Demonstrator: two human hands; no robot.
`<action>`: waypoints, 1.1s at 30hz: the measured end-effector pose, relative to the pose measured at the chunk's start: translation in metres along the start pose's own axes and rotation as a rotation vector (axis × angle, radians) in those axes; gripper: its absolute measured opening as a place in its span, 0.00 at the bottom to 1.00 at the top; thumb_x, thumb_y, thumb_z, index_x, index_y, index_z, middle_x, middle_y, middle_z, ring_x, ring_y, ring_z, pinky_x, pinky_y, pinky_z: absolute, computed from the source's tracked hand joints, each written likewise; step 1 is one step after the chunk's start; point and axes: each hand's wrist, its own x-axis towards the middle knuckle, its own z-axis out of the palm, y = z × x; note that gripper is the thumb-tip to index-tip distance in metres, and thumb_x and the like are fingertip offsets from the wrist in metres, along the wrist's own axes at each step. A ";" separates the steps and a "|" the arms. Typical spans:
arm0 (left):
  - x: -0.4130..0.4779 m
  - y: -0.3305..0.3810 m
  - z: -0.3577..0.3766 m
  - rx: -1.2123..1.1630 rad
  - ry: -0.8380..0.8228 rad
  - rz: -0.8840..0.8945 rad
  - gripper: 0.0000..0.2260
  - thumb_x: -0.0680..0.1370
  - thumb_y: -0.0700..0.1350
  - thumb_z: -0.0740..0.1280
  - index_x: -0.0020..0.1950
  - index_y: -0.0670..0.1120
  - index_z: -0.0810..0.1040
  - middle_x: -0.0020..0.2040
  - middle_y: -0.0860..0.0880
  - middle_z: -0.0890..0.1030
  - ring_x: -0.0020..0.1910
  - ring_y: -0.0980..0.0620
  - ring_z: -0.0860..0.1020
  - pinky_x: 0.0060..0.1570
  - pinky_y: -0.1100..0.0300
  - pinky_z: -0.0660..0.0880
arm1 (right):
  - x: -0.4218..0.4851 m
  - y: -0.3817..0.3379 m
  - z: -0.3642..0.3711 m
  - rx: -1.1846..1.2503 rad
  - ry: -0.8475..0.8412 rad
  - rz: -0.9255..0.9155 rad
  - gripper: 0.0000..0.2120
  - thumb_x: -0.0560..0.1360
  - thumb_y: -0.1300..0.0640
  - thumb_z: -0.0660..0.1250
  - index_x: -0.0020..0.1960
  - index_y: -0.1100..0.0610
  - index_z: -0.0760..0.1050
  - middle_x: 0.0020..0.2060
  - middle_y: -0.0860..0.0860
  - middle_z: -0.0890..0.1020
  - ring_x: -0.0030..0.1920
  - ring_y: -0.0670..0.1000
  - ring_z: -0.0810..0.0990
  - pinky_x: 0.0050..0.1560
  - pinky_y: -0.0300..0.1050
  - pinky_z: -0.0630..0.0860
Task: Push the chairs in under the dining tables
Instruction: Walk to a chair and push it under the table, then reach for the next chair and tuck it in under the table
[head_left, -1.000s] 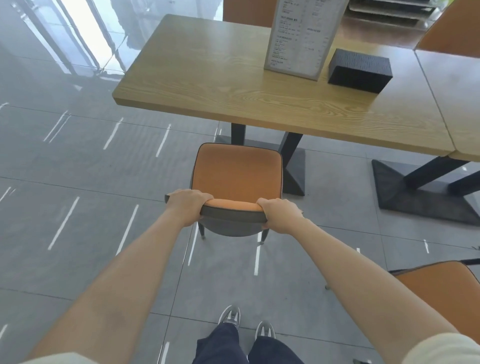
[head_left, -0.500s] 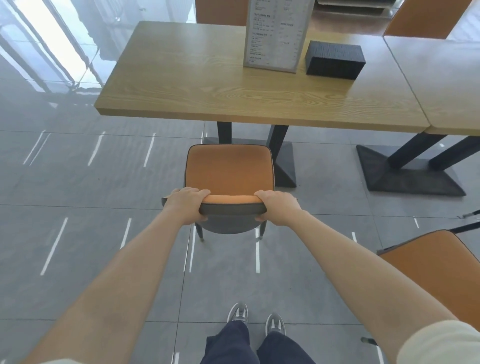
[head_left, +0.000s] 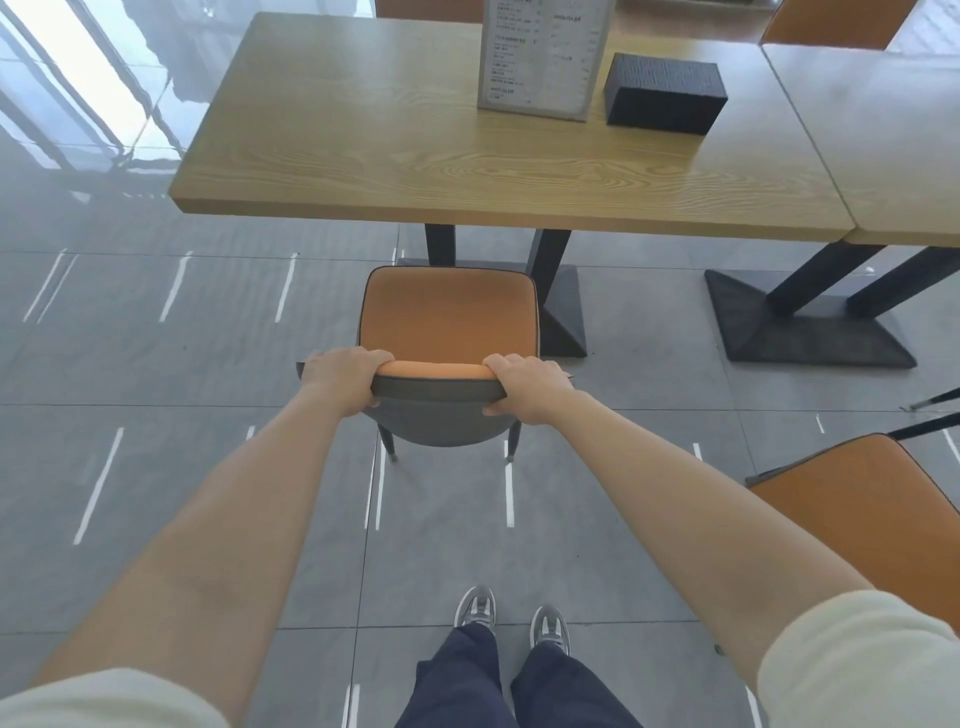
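Note:
An orange chair with a grey back stands on the floor in front of a wooden dining table. Its seat lies just short of the table's near edge, facing the black table base. My left hand grips the left end of the chair's top rail. My right hand grips the right end of the same rail. A second orange chair stands at the right edge, away from the neighbouring table.
On the table stand a menu card and a black box. Another black table base sits to the right. Orange chairs show at the far side. Grey tiled floor spreads to the left.
The chair has moved forward towards the table with both hands holding its rail. I have stepped closer, so the table fills more of the view.

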 end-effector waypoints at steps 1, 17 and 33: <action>0.001 -0.002 -0.001 0.004 0.002 -0.010 0.15 0.76 0.46 0.66 0.62 0.55 0.72 0.59 0.49 0.77 0.58 0.44 0.76 0.56 0.50 0.68 | 0.002 -0.002 -0.002 0.009 -0.015 -0.004 0.21 0.77 0.49 0.64 0.67 0.54 0.64 0.60 0.54 0.74 0.59 0.58 0.74 0.59 0.54 0.69; -0.011 0.046 -0.017 -0.051 -0.117 0.078 0.44 0.72 0.60 0.70 0.78 0.52 0.46 0.79 0.47 0.51 0.78 0.46 0.48 0.74 0.42 0.50 | -0.023 0.014 -0.005 0.044 -0.078 0.057 0.34 0.79 0.43 0.58 0.77 0.53 0.45 0.76 0.54 0.55 0.76 0.57 0.54 0.76 0.59 0.53; -0.094 0.363 0.008 0.162 0.095 0.534 0.43 0.76 0.64 0.60 0.77 0.49 0.36 0.78 0.46 0.39 0.78 0.47 0.40 0.75 0.45 0.44 | -0.291 0.209 0.067 0.196 0.168 0.527 0.46 0.78 0.40 0.58 0.74 0.56 0.25 0.74 0.54 0.30 0.76 0.54 0.31 0.75 0.54 0.36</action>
